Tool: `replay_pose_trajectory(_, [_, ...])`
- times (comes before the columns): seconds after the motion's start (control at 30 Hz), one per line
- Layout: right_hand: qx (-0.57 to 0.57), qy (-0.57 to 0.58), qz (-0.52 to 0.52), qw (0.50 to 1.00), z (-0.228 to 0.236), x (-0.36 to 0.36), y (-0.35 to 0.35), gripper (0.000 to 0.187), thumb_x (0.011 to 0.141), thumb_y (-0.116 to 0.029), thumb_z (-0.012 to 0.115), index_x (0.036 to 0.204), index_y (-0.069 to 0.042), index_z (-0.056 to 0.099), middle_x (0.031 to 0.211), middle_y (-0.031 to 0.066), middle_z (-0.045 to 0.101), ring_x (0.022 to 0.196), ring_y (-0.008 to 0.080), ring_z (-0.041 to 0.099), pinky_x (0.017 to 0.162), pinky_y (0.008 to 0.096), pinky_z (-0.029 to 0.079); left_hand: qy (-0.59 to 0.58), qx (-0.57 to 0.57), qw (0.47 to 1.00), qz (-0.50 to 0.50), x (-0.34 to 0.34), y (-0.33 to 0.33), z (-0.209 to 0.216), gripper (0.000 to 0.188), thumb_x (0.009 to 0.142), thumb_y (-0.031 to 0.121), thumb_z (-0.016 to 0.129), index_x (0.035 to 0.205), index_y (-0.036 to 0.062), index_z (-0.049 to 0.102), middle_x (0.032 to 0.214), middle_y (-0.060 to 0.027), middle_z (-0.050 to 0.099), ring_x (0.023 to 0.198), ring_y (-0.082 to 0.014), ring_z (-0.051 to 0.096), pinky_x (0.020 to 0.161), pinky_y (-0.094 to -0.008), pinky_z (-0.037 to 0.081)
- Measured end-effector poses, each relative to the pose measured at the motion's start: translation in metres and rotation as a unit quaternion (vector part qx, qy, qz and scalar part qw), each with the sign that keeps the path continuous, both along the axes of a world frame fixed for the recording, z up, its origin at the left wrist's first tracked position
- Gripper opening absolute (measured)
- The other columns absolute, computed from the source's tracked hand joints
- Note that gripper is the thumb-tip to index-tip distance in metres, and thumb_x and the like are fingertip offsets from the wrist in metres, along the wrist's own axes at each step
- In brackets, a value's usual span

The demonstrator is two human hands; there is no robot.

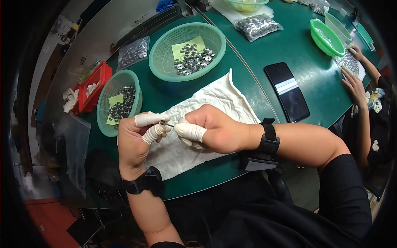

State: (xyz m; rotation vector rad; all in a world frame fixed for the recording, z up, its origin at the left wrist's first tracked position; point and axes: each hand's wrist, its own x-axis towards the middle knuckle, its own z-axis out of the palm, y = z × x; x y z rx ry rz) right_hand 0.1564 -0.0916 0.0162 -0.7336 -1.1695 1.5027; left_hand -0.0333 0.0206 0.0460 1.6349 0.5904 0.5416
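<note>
Both our hands meet over a white cloth (215, 101) on the green bench (248, 74). Left hand (134, 142) fingers, in white cots, pinch a thin metal pin (167, 124); right hand (209, 130) fingers close on its other end. Small green basket (103, 109) of metal washers sits just left, larger basket (165, 41) behind. Black phone (286, 91) lies right of the cloth.

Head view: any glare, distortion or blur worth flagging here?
Head view: fisheye bends the green table edge, corners are black; glare streaks the dark phone and tabletop; the left hand and right hand look sharp, though the small part pinched between them is too tiny to identify.
</note>
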Motion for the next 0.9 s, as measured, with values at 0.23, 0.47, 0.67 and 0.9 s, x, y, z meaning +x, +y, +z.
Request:
replay_pose_trajectory(0.23, [-0.002,0.068,0.016,0.998,-0.011,-0.005,0.003,0.029,0.100,-0.022,0.048,0.079,-0.004,0.056,0.066,-0.0019,0.049,0.054,0.0056,0.038,0.050,0.0220,0.033,-0.030,0.034,0.999,-0.005,0.005,-0.004,-0.002,0.029,0.071,-0.010,0.073,0.098,-0.0042,0.068,0.088,-0.0060,0.065,0.081,-0.0125,0.063,0.074,-0.0218,0.050])
replay_pose_trajectory(0.47, [-0.084,0.132,0.064,0.986,-0.009,0.001,0.002,0.030,0.101,-0.024,0.046,0.079,-0.005,0.056,0.068,-0.0008,0.050,0.053,0.0055,0.039,0.048,0.0205,0.031,-0.040,0.065,0.997,-0.005,0.005,-0.004,-0.004,0.029,0.070,-0.011,0.073,0.097,-0.0041,0.068,0.088,-0.0058,0.064,0.082,-0.0124,0.063,0.074,-0.0216,0.050])
replay_pose_trajectory(0.67, [-0.057,0.108,0.055,0.991,-0.006,-0.005,0.000,0.029,0.101,-0.023,0.045,0.080,-0.005,0.055,0.067,-0.0010,0.049,0.054,0.0063,0.039,0.051,0.0203,0.032,-0.048,0.007,0.999,-0.017,0.005,-0.004,-0.002,0.024,0.071,-0.012,0.072,0.094,-0.0051,0.069,0.087,-0.0083,0.064,0.081,-0.0147,0.063,0.074,-0.0230,0.051])
replay_pose_trajectory(0.9, [-0.084,0.165,0.084,0.979,-0.008,-0.003,0.006,0.031,0.101,-0.025,0.043,0.079,-0.005,0.052,0.065,0.0003,0.047,0.051,0.0089,0.039,0.068,0.0266,0.041,-0.076,0.033,0.996,-0.025,0.002,-0.002,-0.002,0.024,0.070,-0.012,0.072,0.093,-0.0055,0.069,0.087,-0.0089,0.065,0.081,-0.0151,0.063,0.074,-0.0247,0.052])
